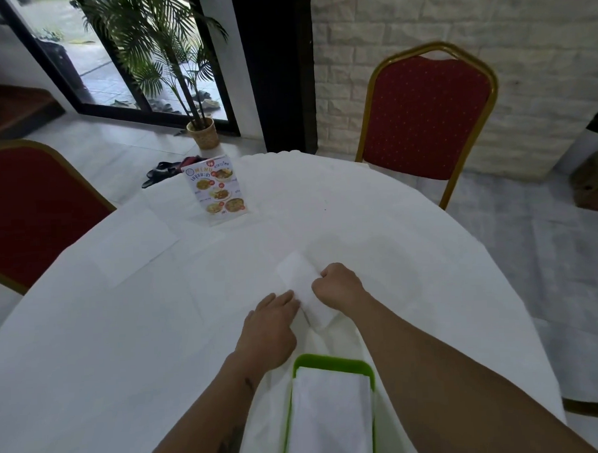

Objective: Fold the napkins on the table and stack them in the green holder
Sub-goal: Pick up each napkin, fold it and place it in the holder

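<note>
A folded white napkin (302, 284) lies as a narrow strip on the white tablecloth in front of me. My left hand (272, 325) rests flat with its fingertips on the strip's left edge. My right hand (339, 284) is curled into a fist, pinching the strip's right side. The green holder (332, 362) stands at the near edge between my forearms, with folded white napkins (333, 413) stacked in it. An unfolded napkin (130, 244) lies flat at the left of the table.
A menu stand (217, 188) stands at the far left of the round table (376, 223). Red chairs with gold frames stand at the far right (426, 118) and left (26, 210). A potted palm (202, 131) is on the floor beyond.
</note>
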`<state>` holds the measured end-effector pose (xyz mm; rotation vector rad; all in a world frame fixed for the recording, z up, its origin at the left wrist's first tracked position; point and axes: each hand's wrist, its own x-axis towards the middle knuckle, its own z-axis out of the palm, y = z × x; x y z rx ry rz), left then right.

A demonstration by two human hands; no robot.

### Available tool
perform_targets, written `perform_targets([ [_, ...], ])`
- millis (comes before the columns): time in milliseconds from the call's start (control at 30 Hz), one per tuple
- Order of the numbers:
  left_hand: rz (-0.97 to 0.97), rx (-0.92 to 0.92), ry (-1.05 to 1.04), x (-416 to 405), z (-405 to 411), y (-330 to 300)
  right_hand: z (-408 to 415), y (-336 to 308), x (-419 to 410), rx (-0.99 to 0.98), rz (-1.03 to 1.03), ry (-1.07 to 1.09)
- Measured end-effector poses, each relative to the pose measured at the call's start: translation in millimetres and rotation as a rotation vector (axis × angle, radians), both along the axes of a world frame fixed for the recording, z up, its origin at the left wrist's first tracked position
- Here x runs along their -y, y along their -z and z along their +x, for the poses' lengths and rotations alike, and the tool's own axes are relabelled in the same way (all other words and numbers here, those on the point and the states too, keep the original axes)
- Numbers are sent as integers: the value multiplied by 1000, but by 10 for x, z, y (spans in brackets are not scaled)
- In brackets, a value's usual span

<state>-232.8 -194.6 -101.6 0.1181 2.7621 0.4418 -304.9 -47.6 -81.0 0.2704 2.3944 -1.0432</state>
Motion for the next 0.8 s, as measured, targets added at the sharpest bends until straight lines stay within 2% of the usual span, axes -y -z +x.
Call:
perform_targets([
  [200, 83, -11, -19, 13, 70, -33, 37, -21, -34, 2, -251, 185],
  [367, 304, -46, -263, 39, 228, -152, 201, -129, -61, -92, -323, 250],
  [467, 395, -94, -327, 73, 335, -299, 323, -306, -33, -119, -392, 329],
  [700, 555, -198, -309, 205, 672, -778, 1006, -972, 56, -248, -527, 469],
  [800, 607, -182, -282, 306, 943, -931, 1517, -1153, 50, -295, -533, 512],
])
